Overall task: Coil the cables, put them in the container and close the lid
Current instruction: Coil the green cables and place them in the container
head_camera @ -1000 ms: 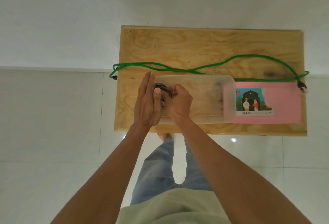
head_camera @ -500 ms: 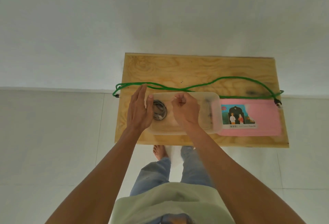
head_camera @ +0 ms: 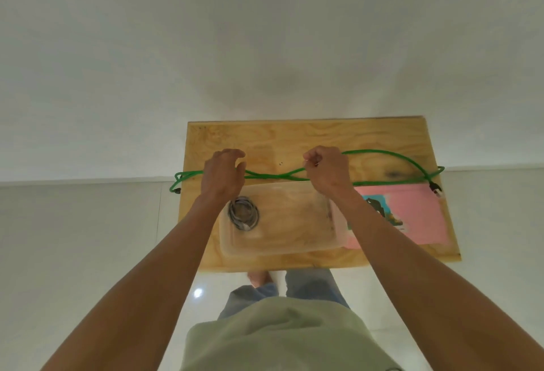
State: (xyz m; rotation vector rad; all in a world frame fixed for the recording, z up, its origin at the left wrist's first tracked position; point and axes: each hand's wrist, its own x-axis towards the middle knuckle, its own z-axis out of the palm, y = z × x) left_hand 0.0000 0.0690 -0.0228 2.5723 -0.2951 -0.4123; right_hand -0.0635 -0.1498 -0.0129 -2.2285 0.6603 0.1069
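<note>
Grey cable (head_camera: 243,213) sits coiled inside the container (head_camera: 282,248), lid (head_camera: 412,214) off, right hand (head_camera: 328,172) pinching the uncoiled green cable (head_camera: 391,155), left hand (head_camera: 225,172) loosely curled over it.

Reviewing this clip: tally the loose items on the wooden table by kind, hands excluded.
Cables: 2, a green cable stretched across the table and a grey coiled cable in the container
Clear containers: 1, the container
Pink lids: 1, the lid
Total: 4
</note>
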